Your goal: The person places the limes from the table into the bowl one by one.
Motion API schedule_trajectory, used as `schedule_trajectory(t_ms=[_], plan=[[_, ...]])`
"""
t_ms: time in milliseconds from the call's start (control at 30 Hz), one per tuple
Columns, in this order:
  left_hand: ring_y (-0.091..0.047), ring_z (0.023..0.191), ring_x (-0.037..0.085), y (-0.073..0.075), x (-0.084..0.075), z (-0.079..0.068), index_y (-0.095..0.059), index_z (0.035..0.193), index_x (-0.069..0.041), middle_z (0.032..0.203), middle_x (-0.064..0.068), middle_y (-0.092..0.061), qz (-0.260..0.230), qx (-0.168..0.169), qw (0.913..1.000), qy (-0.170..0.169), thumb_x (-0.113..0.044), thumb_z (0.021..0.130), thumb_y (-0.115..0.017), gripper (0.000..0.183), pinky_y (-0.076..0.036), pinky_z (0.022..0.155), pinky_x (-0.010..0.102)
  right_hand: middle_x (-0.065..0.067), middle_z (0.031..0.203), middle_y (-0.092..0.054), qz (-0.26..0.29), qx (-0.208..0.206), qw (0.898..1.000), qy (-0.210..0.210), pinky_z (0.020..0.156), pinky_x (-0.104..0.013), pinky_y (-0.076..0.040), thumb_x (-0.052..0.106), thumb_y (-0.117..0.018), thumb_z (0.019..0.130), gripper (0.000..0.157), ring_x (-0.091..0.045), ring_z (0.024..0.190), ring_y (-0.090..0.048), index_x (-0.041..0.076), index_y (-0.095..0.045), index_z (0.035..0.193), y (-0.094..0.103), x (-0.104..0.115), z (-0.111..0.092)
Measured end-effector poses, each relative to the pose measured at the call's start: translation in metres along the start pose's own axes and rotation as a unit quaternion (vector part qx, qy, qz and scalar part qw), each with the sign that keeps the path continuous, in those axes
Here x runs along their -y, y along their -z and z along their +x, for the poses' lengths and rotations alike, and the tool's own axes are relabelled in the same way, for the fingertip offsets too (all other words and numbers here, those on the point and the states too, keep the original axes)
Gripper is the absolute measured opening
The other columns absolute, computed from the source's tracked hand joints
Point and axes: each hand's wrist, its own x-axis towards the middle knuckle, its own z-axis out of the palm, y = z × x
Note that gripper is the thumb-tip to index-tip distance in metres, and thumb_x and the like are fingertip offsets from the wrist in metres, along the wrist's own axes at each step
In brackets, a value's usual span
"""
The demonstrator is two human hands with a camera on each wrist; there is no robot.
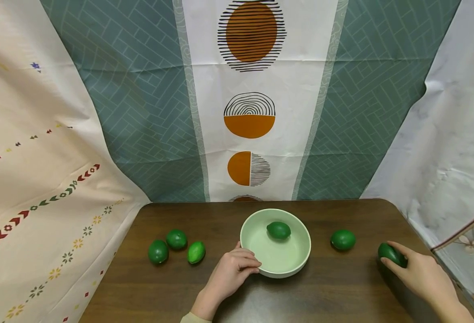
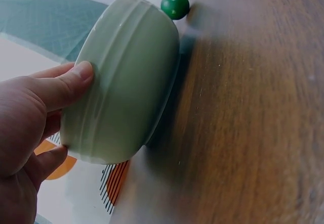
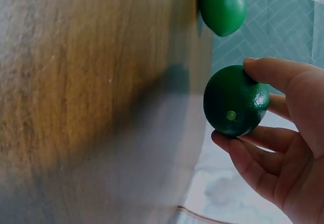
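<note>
At the right side of the table, my right hand (image 1: 424, 273) pinches a dark green lime (image 3: 234, 102) between thumb and fingers. In the right wrist view it is held off the wood, its pale stem spot showing. My left hand (image 1: 232, 271) grips the left side of a pale green bowl (image 2: 126, 77), thumb on the outer wall. The bowl stands upright on the table with one green lime (image 1: 279, 230) inside. Another lime (image 1: 343, 240) lies on the table between the bowl and my right hand.
Left of the bowl lie two dark limes (image 1: 158, 252) and a brighter green lime (image 1: 196, 252) on the brown wooden table (image 1: 301, 298). Patterned cloth (image 1: 253, 80) hangs behind the table's back edge, and more cloth (image 1: 463, 157) drapes along the right side.
</note>
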Motion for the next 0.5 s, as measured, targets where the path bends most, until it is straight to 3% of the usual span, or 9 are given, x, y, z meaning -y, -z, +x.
schedule_trajectory(t_ms=[267,500], plan=[[-0.071,0.102,0.006,0.000,0.000,0.000,-0.087,0.096,-0.011,0.098,-0.009,-0.077,0.000,0.002,1.0000,0.003,-0.007,0.083,-0.091,0.014,-0.044,0.113,0.067,-0.003,0.079,-0.063,0.005,-0.001,1.000,0.005,0.048,-0.037,-0.038,0.058,-0.066,0.103,0.078,-0.021,0.060,-0.051,0.002,-0.051,0.155,0.004,0.012,-0.001],[-0.070,0.102,0.005,0.000,0.001,-0.001,-0.087,0.097,-0.013,0.098,-0.012,-0.077,0.005,0.003,1.0000,0.002,-0.008,0.083,-0.091,0.015,-0.044,0.113,0.065,-0.006,0.085,-0.068,0.006,-0.008,1.000,0.014,0.048,-0.037,-0.038,0.058,-0.067,0.103,0.077,-0.021,0.061,-0.052,0.004,-0.052,0.155,0.007,0.021,-0.001]])
